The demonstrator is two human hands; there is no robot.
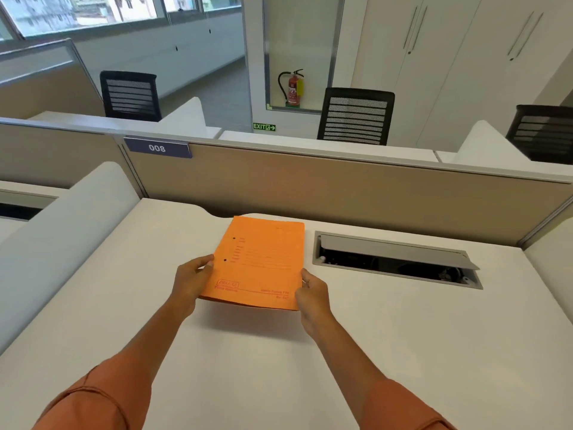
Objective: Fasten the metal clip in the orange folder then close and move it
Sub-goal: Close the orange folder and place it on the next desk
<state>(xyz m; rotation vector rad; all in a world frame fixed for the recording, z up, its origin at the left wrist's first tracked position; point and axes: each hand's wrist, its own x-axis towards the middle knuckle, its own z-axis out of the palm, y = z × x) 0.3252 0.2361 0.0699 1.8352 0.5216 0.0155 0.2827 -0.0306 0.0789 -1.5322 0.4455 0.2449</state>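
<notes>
Your left hand point(193, 276) pinches the spine-side edge of the orange folder point(259, 262), thumb on top near the lower of the two punched holes and fingers tucked underneath, while your right hand point(311, 294) grips the near right corner the same way, thumb over the cover and fingers below. The folder is shut, its printed front cover facing up, and you hold it by its near end so that this end is raised off the white desk point(279, 367); a shadow sits under the near edge, and I cannot tell whether the far end touches the surface or floats just above it. It lies in the middle of the desk, just to the left of the open cable hatch point(397, 259) and short of the beige partition point(341, 187) behind. As for progress: the cover is down, so the closing step looks done. The metal clip is hidden inside and cannot be seen, so whether it is properly fastened is something I can only presume from the folder lying flat and closed without a bulge. What seems left is the move itself, and you appear to be in the middle of it or about to begin it, with both hands already set for a carry. Nothing in view marks where the folder should end up, so I cannot say how far it has to go. Keep the far edge away from the hatch opening as you shift it.
</notes>
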